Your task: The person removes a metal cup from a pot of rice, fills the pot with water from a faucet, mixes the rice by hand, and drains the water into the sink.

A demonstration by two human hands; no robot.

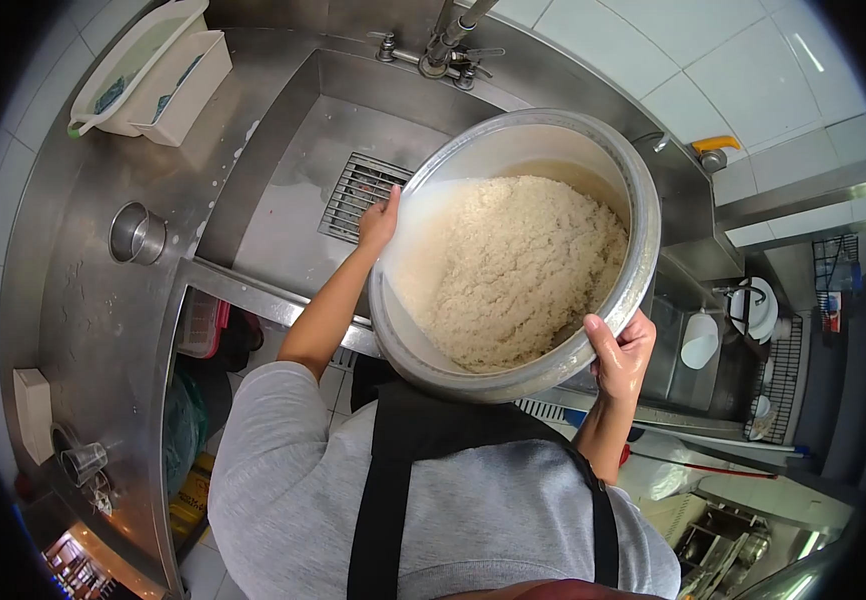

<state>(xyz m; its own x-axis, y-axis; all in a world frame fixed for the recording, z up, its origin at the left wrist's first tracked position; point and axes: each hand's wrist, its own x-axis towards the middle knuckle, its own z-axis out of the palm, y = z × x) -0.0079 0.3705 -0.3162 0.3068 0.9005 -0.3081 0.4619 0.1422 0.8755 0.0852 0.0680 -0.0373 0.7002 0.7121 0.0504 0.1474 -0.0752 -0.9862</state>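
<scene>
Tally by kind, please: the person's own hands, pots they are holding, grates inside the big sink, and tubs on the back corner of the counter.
Hands: 2 (left hand, right hand)
Pot: 1
Grate: 1
Tubs: 2 (green-trimmed tub, plain tub)
Total: 6

Signs and print, your view: nothing legible. Two spots where you might look for lettering: yellow item [191, 497] low beneath the counter [78, 330] on your left, darker marks on it, shadowed, too small to make out; small item with red and blue patches [831, 311] by the wire racks [835, 254], far right of you, likewise too small to read
</scene>
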